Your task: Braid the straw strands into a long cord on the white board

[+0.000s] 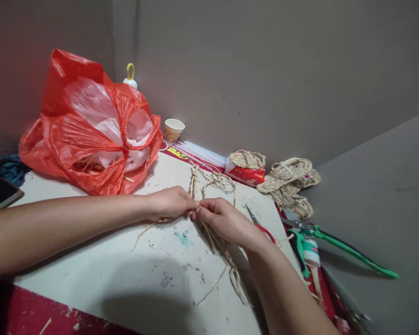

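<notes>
Both hands meet over a white board, fingertips pinched close together on a braid of straw-coloured plant fibre [193, 181]. My left hand [172, 203] comes in from the left with its fingers closed on the braid. Thumb against fingers, my right hand [221, 218] pinches the same work from the other side. The braided part runs away from me beyond the hands. Loose fibre strands [226, 260] trail toward me below my right hand. The exact spot between the fingertips is hidden.
A red plastic bag [91, 139] stands back left, near a paper cup [173, 130]. Scissors [261, 225] lie right of my right hand. Green-handled shears [356, 253] stick out past the right edge. Coiled braided rope [293, 181] sits back right. A phone [0, 193] is far left.
</notes>
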`<state>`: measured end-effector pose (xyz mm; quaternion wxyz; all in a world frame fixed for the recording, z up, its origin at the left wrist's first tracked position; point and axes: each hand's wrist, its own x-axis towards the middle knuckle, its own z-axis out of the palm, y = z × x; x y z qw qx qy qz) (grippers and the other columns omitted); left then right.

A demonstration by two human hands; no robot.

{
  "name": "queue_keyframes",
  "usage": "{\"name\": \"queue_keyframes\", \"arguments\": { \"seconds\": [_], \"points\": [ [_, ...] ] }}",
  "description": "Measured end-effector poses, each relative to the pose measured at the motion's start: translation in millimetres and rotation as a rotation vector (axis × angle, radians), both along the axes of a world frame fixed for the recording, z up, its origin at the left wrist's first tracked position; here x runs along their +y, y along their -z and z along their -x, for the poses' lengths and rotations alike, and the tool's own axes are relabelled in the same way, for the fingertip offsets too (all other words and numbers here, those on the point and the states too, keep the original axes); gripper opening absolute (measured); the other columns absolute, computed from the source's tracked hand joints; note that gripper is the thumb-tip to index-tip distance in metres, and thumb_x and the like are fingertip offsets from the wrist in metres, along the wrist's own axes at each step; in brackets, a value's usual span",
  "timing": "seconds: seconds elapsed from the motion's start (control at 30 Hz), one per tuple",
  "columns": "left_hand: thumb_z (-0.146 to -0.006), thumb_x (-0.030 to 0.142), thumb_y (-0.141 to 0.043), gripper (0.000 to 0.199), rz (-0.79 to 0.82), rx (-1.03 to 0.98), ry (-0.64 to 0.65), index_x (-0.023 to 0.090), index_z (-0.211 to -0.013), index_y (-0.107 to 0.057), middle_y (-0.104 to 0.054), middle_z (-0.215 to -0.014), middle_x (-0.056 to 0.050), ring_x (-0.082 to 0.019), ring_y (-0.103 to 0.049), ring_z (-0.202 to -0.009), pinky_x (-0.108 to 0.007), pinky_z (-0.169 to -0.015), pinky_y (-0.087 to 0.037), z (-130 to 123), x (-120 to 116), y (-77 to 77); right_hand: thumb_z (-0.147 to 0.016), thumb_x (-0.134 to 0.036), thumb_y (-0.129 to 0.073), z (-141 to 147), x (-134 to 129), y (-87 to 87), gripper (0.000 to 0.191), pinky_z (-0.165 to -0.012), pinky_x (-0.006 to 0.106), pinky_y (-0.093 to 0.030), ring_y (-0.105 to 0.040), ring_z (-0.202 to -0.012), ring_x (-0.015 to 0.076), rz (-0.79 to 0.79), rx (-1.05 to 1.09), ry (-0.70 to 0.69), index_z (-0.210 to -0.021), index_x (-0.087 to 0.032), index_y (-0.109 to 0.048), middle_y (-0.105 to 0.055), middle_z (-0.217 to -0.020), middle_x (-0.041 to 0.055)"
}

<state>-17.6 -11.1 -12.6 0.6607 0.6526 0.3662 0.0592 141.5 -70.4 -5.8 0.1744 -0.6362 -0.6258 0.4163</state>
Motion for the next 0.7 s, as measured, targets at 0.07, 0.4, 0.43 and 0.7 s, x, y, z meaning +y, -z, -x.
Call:
{"name": "queue_keyframes", "arguments": {
  "seconds": [0.07, 0.4, 0.43, 0.7],
  "points": [
    [-0.080, 0.031, -0.048, 0.023, -0.021, 0.027, -0.015, 0.017, -0.063, -0.053, -0.027, -0.037, 0.009, -0.005, -0.019, -0.029, -0.022, -0.034, -0.009, -1, -2, -1.5, -0.079, -0.030, -0.043, 2, -1, -0.9, 0.024, -0.043, 0.022, -0.023, -0.030, -0.047, 0.0090, -0.058, -0.095, -0.006, -0.062, -0.016, -0.053, -0.038, -0.051, -0.0044],
    [-0.073, 0.024, -0.049, 0.018, -0.159, 0.060, -0.107, 0.017, -0.057, -0.049, -0.031, -0.039, 0.008, -0.005, -0.023, -0.034, -0.021, -0.037, -0.012, -6, -5, 3.7, -0.080, -0.029, -0.043, 7, -4, -3.5, 0.028, -0.048, 0.023, -0.027, -0.036, -0.053, 0.0113, -0.157, -0.193, -0.046, -0.058, -0.015, -0.052, -0.044, -0.053, -0.0020],
    [-0.073, 0.024, -0.049, 0.018, -0.167, 0.065, -0.108, 0.017, -0.057, -0.049, -0.031, -0.039, 0.008, -0.005, -0.023, -0.034, -0.021, -0.038, -0.012, -6, -5, 3.8, -0.081, -0.030, -0.043, 6, -4, -6.0, 0.028, -0.048, 0.023, -0.026, -0.034, -0.053, 0.0110, -0.135, -0.182, -0.053, -0.058, -0.016, -0.052, -0.042, -0.053, -0.0026],
    [-0.072, 0.024, -0.048, 0.017, -0.175, 0.068, -0.104, 0.017, -0.057, -0.049, -0.031, -0.039, 0.008, -0.005, -0.022, -0.032, -0.021, -0.035, -0.012, -6, -6, 1.1, -0.078, -0.027, -0.043, -4, -3, -21.9, 0.022, -0.048, 0.023, -0.028, -0.035, -0.052, 0.0110, -0.052, -0.167, -0.025, -0.059, -0.017, -0.048, -0.042, -0.055, -0.0027]
  ]
}}
